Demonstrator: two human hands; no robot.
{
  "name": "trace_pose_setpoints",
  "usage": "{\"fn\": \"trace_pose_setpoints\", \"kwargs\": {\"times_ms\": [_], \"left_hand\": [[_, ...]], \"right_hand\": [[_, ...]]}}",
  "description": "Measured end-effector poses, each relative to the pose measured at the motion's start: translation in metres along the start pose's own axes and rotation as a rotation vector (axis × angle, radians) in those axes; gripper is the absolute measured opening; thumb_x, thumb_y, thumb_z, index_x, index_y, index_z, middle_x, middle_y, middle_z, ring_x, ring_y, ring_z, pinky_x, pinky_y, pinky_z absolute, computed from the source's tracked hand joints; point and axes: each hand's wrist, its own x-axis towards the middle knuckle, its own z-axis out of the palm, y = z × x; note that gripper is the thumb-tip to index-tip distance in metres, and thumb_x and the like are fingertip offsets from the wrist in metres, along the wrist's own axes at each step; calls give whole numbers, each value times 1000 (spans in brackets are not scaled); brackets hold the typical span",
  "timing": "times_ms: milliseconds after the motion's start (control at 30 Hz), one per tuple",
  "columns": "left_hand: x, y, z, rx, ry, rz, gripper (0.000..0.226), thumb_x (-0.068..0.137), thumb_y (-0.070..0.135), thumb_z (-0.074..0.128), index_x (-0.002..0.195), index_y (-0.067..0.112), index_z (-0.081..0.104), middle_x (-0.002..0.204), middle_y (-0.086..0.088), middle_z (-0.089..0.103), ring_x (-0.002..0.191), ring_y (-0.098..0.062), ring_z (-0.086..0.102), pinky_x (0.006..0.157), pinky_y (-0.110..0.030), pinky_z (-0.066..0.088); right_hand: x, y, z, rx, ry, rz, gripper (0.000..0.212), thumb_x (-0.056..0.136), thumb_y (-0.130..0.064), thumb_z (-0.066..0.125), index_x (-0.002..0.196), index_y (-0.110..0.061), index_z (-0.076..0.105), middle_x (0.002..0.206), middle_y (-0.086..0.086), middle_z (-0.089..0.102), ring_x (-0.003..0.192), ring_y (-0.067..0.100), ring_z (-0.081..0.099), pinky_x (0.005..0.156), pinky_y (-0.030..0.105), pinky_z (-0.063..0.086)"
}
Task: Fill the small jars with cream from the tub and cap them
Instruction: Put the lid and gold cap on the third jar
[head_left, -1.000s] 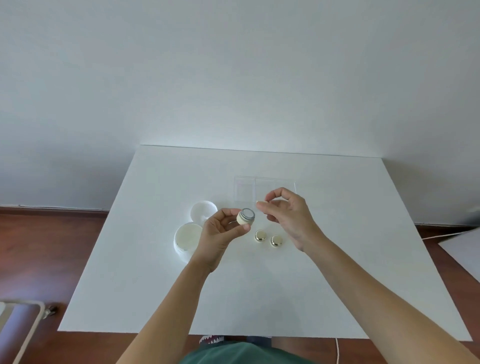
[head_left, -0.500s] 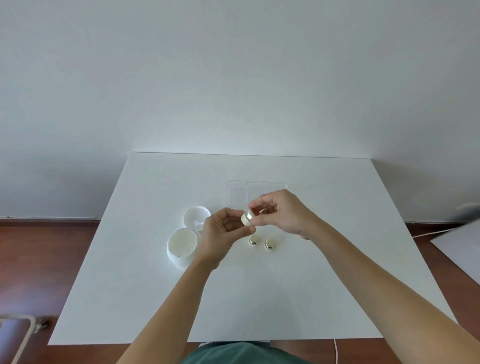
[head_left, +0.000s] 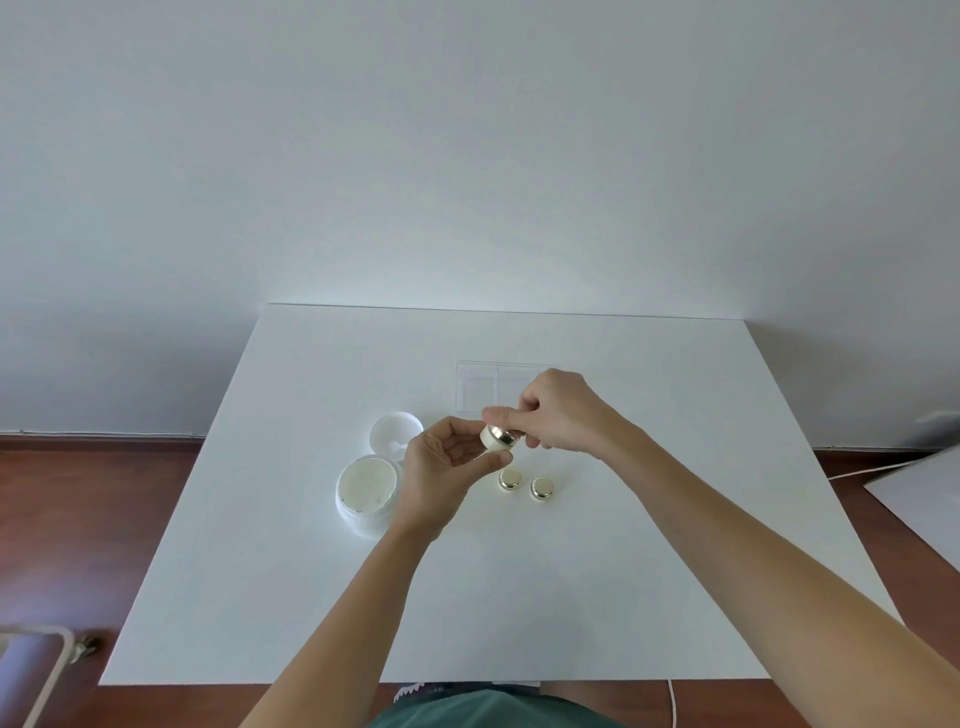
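Gold cap (head_left: 500, 431) pinched by my right hand (head_left: 558, 413), left hand (head_left: 447, 465) gripping the small jar (head_left: 497, 441); tilted, it may cross-thread and leak.

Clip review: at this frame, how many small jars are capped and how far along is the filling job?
Done: two small cream jars with gold caps stand capped on the white table. In hand: the left hand holds a third small jar while the right hand pinches its gold cap on top. Left: finishing that cap; the large white cream tub sits open, its white lid beside it.
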Motion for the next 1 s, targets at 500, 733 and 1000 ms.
{"fn": "trace_pose_setpoints", "kwargs": {"times_ms": [500,733,1000], "left_hand": [[5,0,-1,12,-4,-18,29,72,-3,85,95,6,69,99,-10,78,98,-23,74,79,-24,57],[5,0,-4,23,1,-22,30,71,-2,86,94,8,70,97,-11,78,97,-24,75,79,-24,57],[8,1,-3,49,8,-32,31,69,1,87,93,11,71,95,-12,78,94,-24,75,79,-24,57]], "right_hand": [[-1,3,-2,-130,61,-71,61,84,-62,56,73,-2,63,68,9,66,60,17,54,58,29,44],[-2,5,-1,0,-33,-120,36,85,-48,64,85,-13,71,76,2,70,69,13,61,58,22,44],[-3,10,-3,1,-18,-228,22,80,-45,70,87,-24,71,80,-15,67,63,-2,56,58,13,37]]}}
